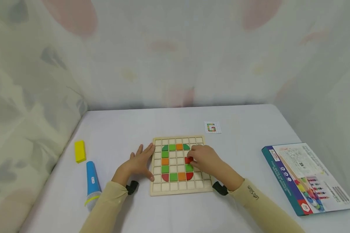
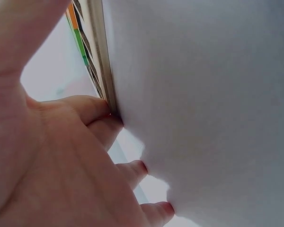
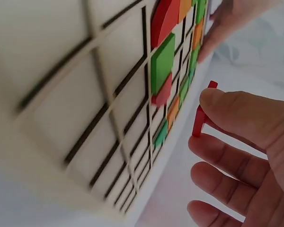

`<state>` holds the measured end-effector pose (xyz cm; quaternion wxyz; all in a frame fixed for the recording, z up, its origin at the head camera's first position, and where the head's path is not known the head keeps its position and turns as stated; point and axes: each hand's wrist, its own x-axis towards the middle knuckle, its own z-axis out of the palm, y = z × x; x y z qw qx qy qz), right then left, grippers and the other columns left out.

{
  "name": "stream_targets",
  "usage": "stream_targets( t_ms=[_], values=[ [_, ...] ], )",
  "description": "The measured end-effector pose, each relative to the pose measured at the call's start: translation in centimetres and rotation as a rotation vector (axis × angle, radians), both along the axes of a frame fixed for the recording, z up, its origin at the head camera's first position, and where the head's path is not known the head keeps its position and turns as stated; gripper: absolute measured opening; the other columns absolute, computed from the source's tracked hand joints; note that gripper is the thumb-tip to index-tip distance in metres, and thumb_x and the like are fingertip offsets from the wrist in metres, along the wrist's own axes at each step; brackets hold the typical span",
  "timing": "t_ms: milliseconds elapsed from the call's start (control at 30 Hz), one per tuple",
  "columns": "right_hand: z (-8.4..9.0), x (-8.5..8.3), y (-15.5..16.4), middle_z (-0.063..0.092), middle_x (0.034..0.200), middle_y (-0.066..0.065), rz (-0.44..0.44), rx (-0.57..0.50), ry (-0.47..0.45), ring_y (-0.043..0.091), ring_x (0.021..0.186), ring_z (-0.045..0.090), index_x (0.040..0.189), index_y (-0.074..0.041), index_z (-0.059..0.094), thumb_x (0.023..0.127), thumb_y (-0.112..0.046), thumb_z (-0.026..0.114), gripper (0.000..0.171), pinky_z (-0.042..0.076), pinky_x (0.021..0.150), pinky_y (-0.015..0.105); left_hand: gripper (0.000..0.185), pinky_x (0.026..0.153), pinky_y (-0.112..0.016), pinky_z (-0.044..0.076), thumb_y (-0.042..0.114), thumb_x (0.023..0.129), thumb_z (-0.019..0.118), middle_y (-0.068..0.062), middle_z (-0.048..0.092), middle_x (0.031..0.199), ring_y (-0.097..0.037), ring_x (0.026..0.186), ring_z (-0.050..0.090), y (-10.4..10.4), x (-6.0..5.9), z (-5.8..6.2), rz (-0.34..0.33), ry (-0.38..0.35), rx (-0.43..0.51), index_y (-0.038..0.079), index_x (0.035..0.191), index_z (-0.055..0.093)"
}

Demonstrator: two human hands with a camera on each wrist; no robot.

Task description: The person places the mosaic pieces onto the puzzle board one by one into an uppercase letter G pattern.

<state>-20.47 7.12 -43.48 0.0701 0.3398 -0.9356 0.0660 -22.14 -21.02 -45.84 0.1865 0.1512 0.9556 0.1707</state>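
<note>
Red flat wooden tile [image 1: 188, 160]: in the head view it sits under the fingertips of the right hand [image 1: 204, 159], over the square wooden grid board [image 1: 179, 191] on the pale table [image 1: 239, 207]. Beside the grip, toward the wrist, a green square tile [image 1: 188, 167] occupies the next cell, with a red quarter-round tile [image 1: 189, 176] beyond it. The left hand [image 1: 140, 163] lies flat with fingers straight, its fingertips against the board edge opposite the grip. Well clear of both hands lie a small pattern card [image 1: 212, 127], a printed box [image 1: 307, 178], a yellow block [image 1: 80, 151] and a blue pen-shaped device [image 1: 92, 183].

Left wrist view: the left hand [image 2: 52, 156] holds nothing; its fingertips [image 2: 104, 109] touch the board rim [image 2: 100, 56] and press the table.

Right wrist view: the right hand [image 3: 246, 151] pinches the red tile [image 3: 200, 117] between thumb and forefinger, edge-on and just off the board face [image 3: 85, 94], near the green square tile [image 3: 162, 61].

Procedure, as judged from these views: keep the pinch on the tile edges, turn the tile flat to the board, align its sides with the cell borders next to the green tile, then lower it squarely. Maintain the left hand's bracing so the board does not slide.
</note>
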Motion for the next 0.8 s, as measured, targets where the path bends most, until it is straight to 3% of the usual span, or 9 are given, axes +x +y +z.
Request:
stream_targets(
  t_ms=[300, 800],
  values=[
    [-1.5, -1.3, -3.5, 0.051, 0.072, -0.009, 0.065, 0.03, -0.039, 0.007, 0.065, 0.047, 0.082, -0.022, 0.067, 0.074, -0.028, 0.071, 0.011, 0.04, 0.056, 0.022, 0.136, 0.097, -0.067, 0.004, 0.045, 0.036, 0.085, 0.0, 0.001, 0.15, -0.036, 0.134, -0.007, 0.0, 0.5, -0.6, 0.03, 0.009, -0.024, 0.017, 0.144, 0.008],
    [-1.5, -1.4, -3.5, 0.054, 0.075, -0.01, 0.069, 0.014, -0.094, 0.007, 0.066, 0.049, 0.086, -0.021, 0.069, 0.074, -0.028, 0.071, 0.015, 0.041, 0.056, 0.022, 0.135, 0.097, -0.067, 0.005, 0.045, 0.036, 0.085, 0.0, 0.002, 0.15, -0.036, 0.134, -0.007, 0.1, 0.3, -0.5, 0.024, 0.015, -0.046, 0.017, 0.144, 0.009]
  ],
)
